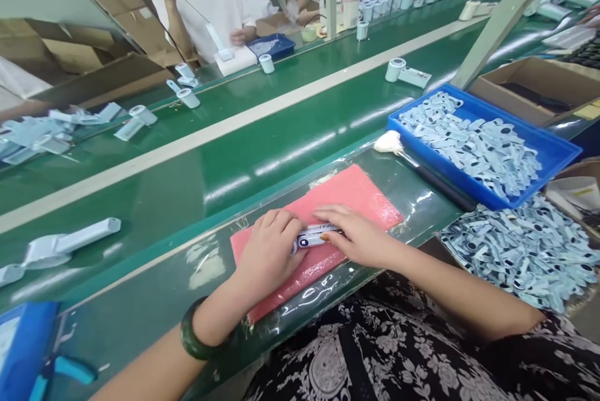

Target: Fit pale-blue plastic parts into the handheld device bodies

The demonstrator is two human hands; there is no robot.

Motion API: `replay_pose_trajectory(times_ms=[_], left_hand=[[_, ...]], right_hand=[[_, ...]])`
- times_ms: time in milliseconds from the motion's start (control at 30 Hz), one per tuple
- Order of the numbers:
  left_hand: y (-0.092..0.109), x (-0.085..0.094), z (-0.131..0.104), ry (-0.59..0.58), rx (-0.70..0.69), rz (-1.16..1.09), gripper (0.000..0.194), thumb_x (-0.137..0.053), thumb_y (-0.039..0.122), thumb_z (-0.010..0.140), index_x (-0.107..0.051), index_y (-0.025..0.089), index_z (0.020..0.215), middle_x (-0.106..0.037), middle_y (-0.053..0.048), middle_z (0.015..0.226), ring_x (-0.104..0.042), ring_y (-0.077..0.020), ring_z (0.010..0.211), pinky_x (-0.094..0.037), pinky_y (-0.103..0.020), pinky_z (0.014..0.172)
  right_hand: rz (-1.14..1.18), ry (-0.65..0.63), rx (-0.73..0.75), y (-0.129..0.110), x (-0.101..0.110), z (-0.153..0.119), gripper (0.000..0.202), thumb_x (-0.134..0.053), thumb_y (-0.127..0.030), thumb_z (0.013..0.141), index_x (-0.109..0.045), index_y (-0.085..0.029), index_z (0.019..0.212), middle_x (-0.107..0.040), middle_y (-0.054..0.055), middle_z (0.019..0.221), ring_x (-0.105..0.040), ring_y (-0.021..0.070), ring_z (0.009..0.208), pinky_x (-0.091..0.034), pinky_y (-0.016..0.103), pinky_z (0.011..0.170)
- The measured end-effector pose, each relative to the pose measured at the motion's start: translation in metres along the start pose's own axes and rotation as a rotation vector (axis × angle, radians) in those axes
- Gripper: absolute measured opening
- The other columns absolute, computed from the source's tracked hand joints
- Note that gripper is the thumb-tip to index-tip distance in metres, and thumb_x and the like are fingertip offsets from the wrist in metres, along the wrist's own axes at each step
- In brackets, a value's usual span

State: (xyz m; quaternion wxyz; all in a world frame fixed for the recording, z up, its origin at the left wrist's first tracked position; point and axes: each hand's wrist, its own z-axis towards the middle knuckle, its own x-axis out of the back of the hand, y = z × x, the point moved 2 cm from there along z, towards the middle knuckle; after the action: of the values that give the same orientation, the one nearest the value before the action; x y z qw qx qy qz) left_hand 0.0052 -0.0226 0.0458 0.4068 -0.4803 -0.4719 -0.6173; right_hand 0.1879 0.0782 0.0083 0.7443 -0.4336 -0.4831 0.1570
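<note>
Left hand (269, 251): I log it palm down on the near-left part of the pink mat (360, 192), fingers curled and closed on the left end of the small part (312, 238).
Right hand (359, 235): I log it flat over the right end of the same piece, fingers together and pressing down on it.
Small part: a short pale piece with a dark label window, lying across the mat between my two hands; only its middle shows, both ends are covered by fingers.
Pink mat: lies at an angle under a clear film on the near ledge of the bench; its near-left corner is hidden by my left wrist.
Bracelet (192, 335): dark green, on the left wrist.
Brush (422, 167): white head, black handle, just right of the mat, its far end against the tray.
Blue tray (557, 148): right of the mat, heaped with pale blue pieces; a second loose heap (520, 251) lies nearer, cut by the frame's right edge.
Conveyor belt (234, 163): green, beyond the mat, with a pale stripe.
White handheld unit (70, 242): on the belt, far left, well apart from my hands.
Blue object (23, 345): near-left corner, cut off; I cannot tell what it is.
Other people: one in a white top at the far side, face blurred, hands partly hidden.
Print on the part: too small to read.
</note>
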Motion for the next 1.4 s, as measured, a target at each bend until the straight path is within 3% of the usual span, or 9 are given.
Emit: replay_pose_trajectory(times_ms=[200,300,633,933,1133,1200,1267,1400], left_hand=[[-0.015,0.001,0.017,-0.090,0.055,-0.099,0.005,-0.059,0.022,0.088,-0.056,0.020,0.090,-0.058,-0.007,0.094,-0.052,-0.0274,0.093,-0.045,-0.043,0.080],[-0.021,-0.001,0.022,-0.117,0.074,-0.141,0.005,-0.058,0.022,0.086,-0.058,0.019,0.090,-0.058,-0.007,0.092,-0.051,-0.0273,0.092,-0.043,-0.043,0.079],[-0.022,0.000,0.024,-0.160,0.055,-0.176,0.006,-0.055,0.022,0.088,-0.059,0.018,0.090,-0.057,-0.007,0.091,-0.048,-0.0262,0.090,-0.040,-0.040,0.080],[-0.022,0.000,0.025,-0.158,0.053,-0.181,0.007,-0.058,0.017,0.088,-0.061,0.017,0.094,-0.057,-0.006,0.091,-0.049,-0.0258,0.091,-0.042,-0.041,0.083],[-0.019,0.003,0.023,-0.255,0.054,-0.045,0.007,-0.062,0.025,0.093,-0.060,0.018,0.095,-0.058,-0.008,0.097,-0.051,-0.0286,0.095,-0.044,-0.044,0.084],[-0.031,0.009,0.029,-0.306,0.018,-0.004,0.011,-0.059,0.029,0.095,-0.061,0.018,0.094,-0.059,-0.008,0.097,-0.052,-0.0285,0.093,-0.045,-0.043,0.080],[-0.057,0.018,0.044,-0.316,-0.035,0.066,0.013,-0.054,0.027,0.097,-0.064,0.019,0.096,-0.060,-0.008,0.098,-0.054,-0.0273,0.092,-0.047,-0.041,0.079],[-0.130,0.045,0.096,-0.166,0.013,0.456,0.027,-0.048,0.028,0.097,-0.070,0.020,0.109,-0.059,-0.013,0.112,-0.053,-0.0341,0.104,-0.051,-0.045,0.082]], right_hand=[[-0.166,0.242,-0.106,0.027,0.047,-0.020,0.034,-0.051,-0.027,0.101,-0.061,-0.024,0.133,-0.062,0.009,0.137,-0.057,0.0264,0.129,-0.047,0.052,0.112],[-0.206,0.294,-0.162,0.039,0.058,-0.031,0.030,-0.052,-0.028,0.100,-0.064,-0.024,0.127,-0.066,0.008,0.131,-0.061,0.0272,0.122,-0.052,0.051,0.106],[-0.232,0.289,-0.136,0.046,0.052,-0.038,0.027,-0.052,-0.028,0.103,-0.063,-0.025,0.127,-0.065,0.006,0.130,-0.061,0.0229,0.121,-0.052,0.045,0.105],[-0.228,0.290,-0.118,0.051,0.052,-0.038,0.026,-0.053,-0.025,0.101,-0.064,-0.025,0.125,-0.066,0.007,0.128,-0.061,0.0242,0.120,-0.052,0.046,0.103],[-0.190,0.335,-0.105,0.046,0.051,-0.038,0.026,-0.053,-0.023,0.101,-0.064,-0.025,0.124,-0.066,0.007,0.127,-0.063,0.0226,0.117,-0.052,0.043,0.101],[-0.171,0.380,-0.095,0.042,0.056,-0.040,0.026,-0.052,-0.020,0.100,-0.064,-0.024,0.123,-0.067,0.007,0.124,-0.064,0.0213,0.113,-0.053,0.040,0.098],[-0.189,0.447,-0.086,0.042,0.070,-0.042,0.026,-0.051,-0.019,0.100,-0.064,-0.023,0.121,-0.068,0.007,0.120,-0.066,0.0208,0.109,-0.054,0.038,0.094],[-0.392,0.633,-0.171,0.053,0.121,-0.055,0.021,-0.054,-0.023,0.099,-0.067,-0.023,0.116,-0.069,0.007,0.112,-0.066,0.0224,0.103,-0.054,0.038,0.089]])
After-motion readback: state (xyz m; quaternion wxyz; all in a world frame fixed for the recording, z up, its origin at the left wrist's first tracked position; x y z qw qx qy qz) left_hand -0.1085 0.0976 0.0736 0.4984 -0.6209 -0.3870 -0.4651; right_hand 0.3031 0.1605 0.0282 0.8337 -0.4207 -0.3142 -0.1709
